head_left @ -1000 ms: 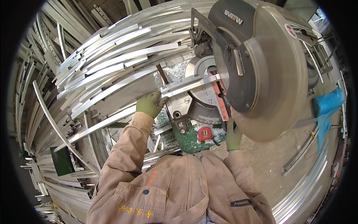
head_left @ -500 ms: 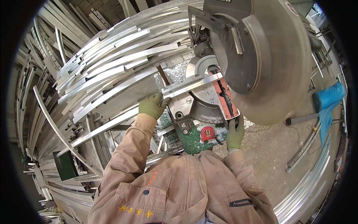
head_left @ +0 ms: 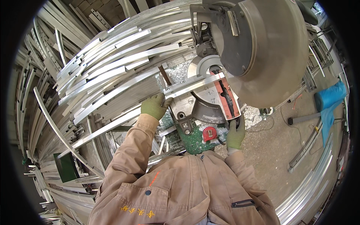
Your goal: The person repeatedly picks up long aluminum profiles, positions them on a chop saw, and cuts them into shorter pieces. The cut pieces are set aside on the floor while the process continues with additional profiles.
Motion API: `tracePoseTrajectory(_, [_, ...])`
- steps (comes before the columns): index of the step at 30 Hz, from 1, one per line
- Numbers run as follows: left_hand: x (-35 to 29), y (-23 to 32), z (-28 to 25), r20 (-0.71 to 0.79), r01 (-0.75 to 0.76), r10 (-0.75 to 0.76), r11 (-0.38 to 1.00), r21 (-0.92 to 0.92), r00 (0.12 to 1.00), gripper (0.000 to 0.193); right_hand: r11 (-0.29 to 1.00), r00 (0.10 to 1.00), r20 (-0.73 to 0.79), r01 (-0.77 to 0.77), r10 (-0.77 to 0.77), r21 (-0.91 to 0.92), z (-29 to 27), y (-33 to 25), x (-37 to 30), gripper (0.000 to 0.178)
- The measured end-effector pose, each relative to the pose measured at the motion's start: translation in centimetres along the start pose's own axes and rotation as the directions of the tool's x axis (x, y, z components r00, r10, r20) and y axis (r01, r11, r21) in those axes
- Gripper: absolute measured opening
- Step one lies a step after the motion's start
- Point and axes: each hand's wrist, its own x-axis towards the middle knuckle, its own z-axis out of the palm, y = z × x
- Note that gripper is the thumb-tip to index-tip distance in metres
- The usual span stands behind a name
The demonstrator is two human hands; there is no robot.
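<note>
Silver metal bar [head_left: 195, 86] lies across miter saw [head_left: 240, 50] bed, pinched by left hand [head_left: 153, 107] at 8 o'clock. Right hand [head_left: 235, 135], 5 o'clock, at red kerf insert [head_left: 222, 102] end, grip can't tell; red tape measure [head_left: 209, 134] at 6.

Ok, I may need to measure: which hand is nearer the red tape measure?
Right. The right hand is just right of the red tape measure; the left hand is farther off, forward and left, on the metal bar.

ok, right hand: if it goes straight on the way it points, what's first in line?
Looks like the near end of the red slotted plate, right ahead of the right hand; depth there is unclear.
</note>
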Motion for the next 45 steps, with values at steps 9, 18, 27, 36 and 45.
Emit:
tracePoseTrajectory(9, [0.0, 0.4, -0.8, 0.06, 0.018, -0.018, 1.0, -0.003, 0.998, 0.065, 0.979, 0.992, -0.005, -0.125, 0.128, 0.162, 0.8, -1.2, -0.8, 0.068])
tracePoseTrajectory(18, [0.1, 0.0, 0.4, -0.082, -0.042, 0.041, 0.999, -0.009, 0.996, 0.059, 0.997, 0.999, -0.038, -0.013, 0.01, -0.074, 0.6, -0.5, -1.1, 0.064])
tracePoseTrajectory(27, [0.3, 0.1, -0.2, -0.016, -0.006, 0.006, 1.0, -0.028, 1.0, 0.059, 0.985, 0.999, -0.043, 0.015, -0.023, -0.172, 0.8, -0.4, -1.7, 0.064])
tracePoseTrajectory(36, [0.0, 0.6, -1.7, 0.068, 0.017, -0.012, 0.997, -0.071, 0.998, 0.061, 0.815, 0.897, 0.006, 0.404, -0.442, -0.415, -3.4, -13.9, 6.5, 0.061])
tracePoseTrajectory(45, [-0.4, 0.4, -2.3, 0.076, 0.012, -0.008, 0.999, -0.048, 0.997, 0.066, -0.193, 0.073, 0.448, 0.832, -0.891, -0.52, 1.7, -52.5, 26.8, 0.059])
